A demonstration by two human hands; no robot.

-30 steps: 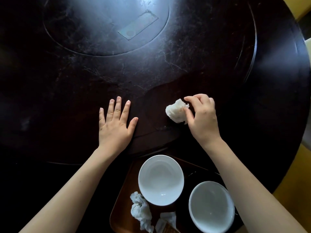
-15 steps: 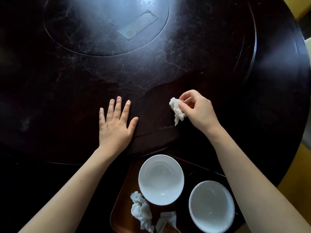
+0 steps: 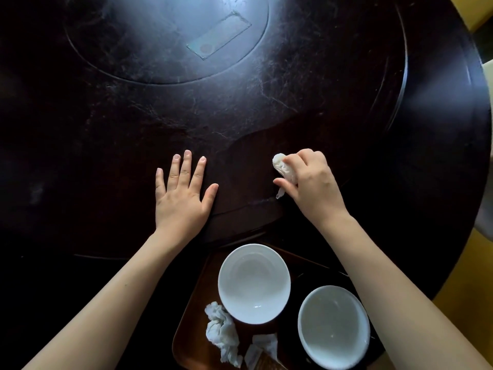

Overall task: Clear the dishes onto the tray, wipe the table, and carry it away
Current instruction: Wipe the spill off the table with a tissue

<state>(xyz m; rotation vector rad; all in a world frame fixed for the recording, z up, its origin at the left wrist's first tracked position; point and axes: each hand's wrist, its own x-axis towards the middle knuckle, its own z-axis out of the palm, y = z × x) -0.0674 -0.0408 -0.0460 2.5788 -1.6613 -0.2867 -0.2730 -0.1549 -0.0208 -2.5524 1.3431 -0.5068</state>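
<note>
On the round, dark, scuffed table (image 3: 80,129), the right hand (image 3: 312,185) curls around a crumpled white tissue (image 3: 284,169) (mostly hidden); the left hand (image 3: 181,198) lies flat, fingers spread. Two glossy bowls (image 3: 253,284) sit on the brown tray (image 3: 197,295), cut off below.

The left hand (image 3: 184,194) lay flat on the dark round table (image 3: 106,129), fingers spread. To its right, the right hand (image 3: 310,182) clutched a crumpled white tissue (image 3: 284,168). Nearer the wrists, a brown tray (image 3: 192,329) held two white bowls (image 3: 253,283) and used tissues (image 3: 222,332).
</note>
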